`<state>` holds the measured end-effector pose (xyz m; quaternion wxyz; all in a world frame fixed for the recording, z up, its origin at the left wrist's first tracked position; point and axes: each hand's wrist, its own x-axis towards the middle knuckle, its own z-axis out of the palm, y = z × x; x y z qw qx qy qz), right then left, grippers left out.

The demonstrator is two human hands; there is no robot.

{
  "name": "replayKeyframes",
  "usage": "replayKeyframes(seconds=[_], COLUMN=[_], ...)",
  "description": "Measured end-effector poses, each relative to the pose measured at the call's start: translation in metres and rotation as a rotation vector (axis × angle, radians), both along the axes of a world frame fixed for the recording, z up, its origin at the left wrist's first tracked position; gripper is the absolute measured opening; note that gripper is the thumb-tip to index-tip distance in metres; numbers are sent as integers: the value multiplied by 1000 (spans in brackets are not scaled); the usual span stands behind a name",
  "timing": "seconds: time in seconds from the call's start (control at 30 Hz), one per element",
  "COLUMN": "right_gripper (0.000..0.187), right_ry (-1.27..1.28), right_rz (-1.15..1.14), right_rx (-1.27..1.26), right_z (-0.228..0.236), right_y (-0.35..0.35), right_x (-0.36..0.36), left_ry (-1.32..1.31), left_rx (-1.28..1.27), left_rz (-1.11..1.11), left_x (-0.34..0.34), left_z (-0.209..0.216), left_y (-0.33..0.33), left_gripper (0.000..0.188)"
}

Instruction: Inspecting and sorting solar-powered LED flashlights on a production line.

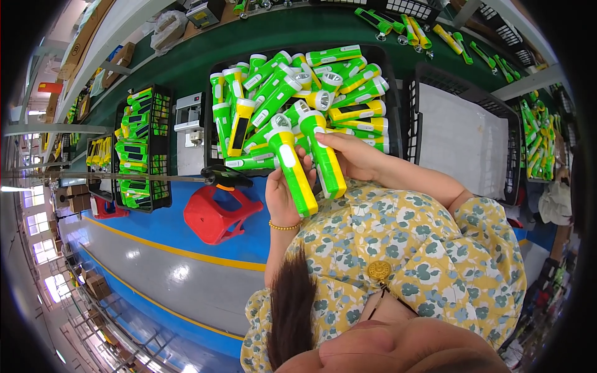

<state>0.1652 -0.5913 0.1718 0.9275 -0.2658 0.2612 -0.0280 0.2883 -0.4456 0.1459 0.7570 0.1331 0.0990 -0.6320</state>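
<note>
Head view: at the frame's centre, the left hand (282, 198) grasps a green, yellow and white plastic flashlight (293, 171); the right hand (356, 155) has a second, similarly coloured flashlight (325, 160) in its grip, just beside it. Upper centre, a black plastic crate (391, 93) holds more flashlights (273, 96).

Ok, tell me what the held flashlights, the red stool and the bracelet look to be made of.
Flashlights: probably hard plastic, smooth and slightly glossy, judging by the even, bright colours and soft highlights. Stool: likely moulded plastic with a slight sheen; its seat and legs share one solid red. Bracelet: shiny gold-coloured beads, so perhaps metal, though coated plastic could look the same.
</note>
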Motion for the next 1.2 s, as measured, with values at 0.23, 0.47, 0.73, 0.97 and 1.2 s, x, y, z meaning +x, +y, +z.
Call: replayKeyframes(seconds=[0.23,0.47,0.73,0.97,1.2], right_gripper=[43,46,54,41,43], right_ry=[-74,-159,-263,-135,-97], right_rz=[-57,-111,-29,-131,-182], right_rx=[315,422,282,103,140], right_z=[-10,-20,-19,-18,-5], right_y=[-8,-14,-10,-9,-6], right_x=[-9,-20,-28,-29,-24], left_ry=[161,-105,-297,-423,-606], left_rx=[-187,225,-81,-96,-62], left_rz=[-44,74,-45,-34,20], left_x=[0,-8,-5,-5,-5], left_z=[-8,21,-4,13,18], left_y=[-5,-16,-11,-12,-12], left_gripper=[50,49,62,52,61])
